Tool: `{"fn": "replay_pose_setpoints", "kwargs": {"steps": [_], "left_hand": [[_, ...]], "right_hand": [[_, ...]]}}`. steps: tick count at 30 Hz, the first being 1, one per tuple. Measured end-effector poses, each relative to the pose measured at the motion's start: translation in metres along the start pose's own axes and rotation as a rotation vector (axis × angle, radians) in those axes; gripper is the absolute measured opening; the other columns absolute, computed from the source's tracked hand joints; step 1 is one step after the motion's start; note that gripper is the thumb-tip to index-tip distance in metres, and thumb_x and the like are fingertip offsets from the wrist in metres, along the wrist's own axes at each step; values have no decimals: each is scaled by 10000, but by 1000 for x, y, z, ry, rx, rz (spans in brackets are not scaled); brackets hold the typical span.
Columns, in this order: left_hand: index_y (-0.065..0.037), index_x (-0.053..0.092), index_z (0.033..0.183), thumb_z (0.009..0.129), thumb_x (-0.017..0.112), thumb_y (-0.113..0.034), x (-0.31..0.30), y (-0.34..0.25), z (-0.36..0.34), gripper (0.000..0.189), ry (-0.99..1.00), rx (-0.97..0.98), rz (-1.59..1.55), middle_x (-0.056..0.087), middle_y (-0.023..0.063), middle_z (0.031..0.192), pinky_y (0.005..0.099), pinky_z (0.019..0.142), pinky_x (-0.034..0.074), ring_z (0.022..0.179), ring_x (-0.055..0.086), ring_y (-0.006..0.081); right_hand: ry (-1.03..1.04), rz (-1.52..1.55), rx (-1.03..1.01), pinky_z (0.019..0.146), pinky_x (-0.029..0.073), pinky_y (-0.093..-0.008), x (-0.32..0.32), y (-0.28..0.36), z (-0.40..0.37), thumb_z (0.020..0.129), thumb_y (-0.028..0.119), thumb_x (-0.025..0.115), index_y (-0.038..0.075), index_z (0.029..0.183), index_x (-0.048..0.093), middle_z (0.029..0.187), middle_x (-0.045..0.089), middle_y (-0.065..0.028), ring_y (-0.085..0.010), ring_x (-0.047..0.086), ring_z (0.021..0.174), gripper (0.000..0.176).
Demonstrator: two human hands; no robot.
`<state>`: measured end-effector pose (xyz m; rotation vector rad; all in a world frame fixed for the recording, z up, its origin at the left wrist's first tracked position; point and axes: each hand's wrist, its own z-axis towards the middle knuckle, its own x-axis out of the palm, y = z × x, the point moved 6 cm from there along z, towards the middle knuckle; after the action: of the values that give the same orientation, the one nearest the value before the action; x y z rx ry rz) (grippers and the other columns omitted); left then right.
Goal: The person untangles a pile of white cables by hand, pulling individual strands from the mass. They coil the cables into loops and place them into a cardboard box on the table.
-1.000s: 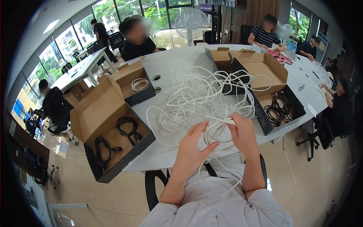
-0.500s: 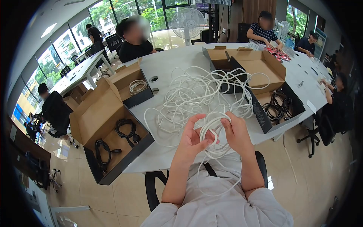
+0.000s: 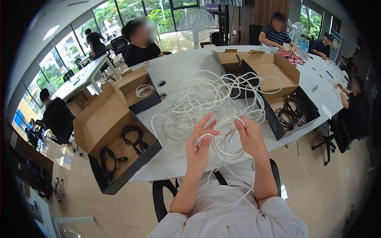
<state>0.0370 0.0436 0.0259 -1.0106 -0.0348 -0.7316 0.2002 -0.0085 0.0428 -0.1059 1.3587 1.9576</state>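
Between my hands, at the near edge of the table, is a loosely coiled bundle of white cable (image 3: pixel 223 147). My right hand (image 3: pixel 250 137) is closed round the right side of the coil, thumb on top. My left hand (image 3: pixel 200 144) pinches a strand of the cable between thumb and fingers, with the other fingers raised. One loop hangs down over the lap. Just beyond the hands a large tangle of white cable (image 3: pixel 206 95) spreads over the table and partly over a dark box.
An open box (image 3: pixel 101 158) with black cables stands at left, a smaller box (image 3: pixel 146 104) with a white coil behind it. At right an open box (image 3: pixel 278 127) holds black cables. Several people and a fan (image 3: pixel 197 24) are beyond the white table (image 3: pixel 174 67).
My left hand has moved slightly left, away from the coil, drawing a strand with it, and its fingers have lifted. The right hand still holds the coil, slightly lower.
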Motion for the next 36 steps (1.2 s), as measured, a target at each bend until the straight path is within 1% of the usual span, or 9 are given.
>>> {"fn": "replay_pose_setpoints", "kwargs": {"steps": [2, 5, 11, 15, 21, 24, 27, 33, 36], "left_hand": [[-25, 627, 969, 942, 533, -330, -7, 8, -5, 321, -27, -137, -155, 519, 178, 1304, 390, 971, 433, 1158, 540, 299], [-36, 596, 919, 958, 479, -360, -4, 13, -6, 346, -77, -290, -450, 507, 196, 1312, 422, 984, 447, 1179, 531, 320], [-68, 568, 949, 983, 426, -364, 7, 21, -10, 330, -274, -540, -878, 563, 171, 1241, 405, 931, 495, 1078, 603, 298], [-88, 555, 1001, 984, 451, -307, 5, 41, -19, 243, -326, -715, -1005, 615, 111, 1135, 362, 802, 527, 929, 654, 224], [-156, 527, 1110, 979, 480, -229, 7, 41, -19, 158, -281, -523, -713, 599, 48, 932, 284, 611, 460, 601, 500, 90], [-169, 532, 1136, 983, 472, -227, 8, 43, -18, 175, -147, -555, -913, 590, 35, 929, 245, 550, 378, 553, 411, 67], [-171, 538, 1163, 979, 481, -246, 10, 40, -16, 207, -3, -518, -1010, 584, 28, 933, 232, 522, 302, 554, 378, 74], [-102, 468, 946, 952, 528, -325, -2, 29, -5, 231, -198, -385, -530, 558, 34, 875, 281, 669, 489, 705, 580, 134], [-103, 439, 858, 964, 491, -350, -12, 20, -2, 273, -43, -294, -439, 528, 31, 852, 311, 711, 510, 789, 591, 172]], "right_hand": [[42, 122, -27, 462, 319, -321, 4, -11, 2, 959, 227, 524, -3, 804, 530, 546, 427, -53, -140, 394, 456, 278], [167, 382, 170, 448, 294, -256, 3, -16, 3, 967, 239, 518, 23, 840, 561, 582, 407, 50, -38, 375, 491, 254], [212, 754, 157, 425, 255, -171, 11, -7, 2, 969, 237, 516, 45, 891, 573, 588, 388, 93, 8, 328, 475, 215], [87, 689, 75, 418, 247, -176, 9, -6, 0, 969, 240, 516, 34, 897, 568, 576, 379, 94, 9, 325, 470, 225], [34, 633, 97, 416, 230, -194, 6, 2, -7, 970, 255, 517, 22, 854, 546, 561, 374, 84, 7, 314, 483, 261], [39, 601, 48, 418, 227, -200, 5, 9, -9, 970, 258, 517, 29, 797, 514, 556, 371, 78, 1, 306, 486, 286], [53, 599, -1, 420, 234, -207, 5, 9, -9, 968, 254, 517, 37, 752, 489, 545, 374, 70, -7, 307, 483, 308], [72, 560, -66, 419, 257, -214, -3, 15, -14, 967, 262, 509, 38, 724, 486, 527, 393, 52, -23, 336, 467, 331], [114, 644, -67, 412, 268, -212, -7, 20, -15, 973, 282, 493, 37, 722, 483, 529, 395, 44, -28, 351, 456, 351]]}}
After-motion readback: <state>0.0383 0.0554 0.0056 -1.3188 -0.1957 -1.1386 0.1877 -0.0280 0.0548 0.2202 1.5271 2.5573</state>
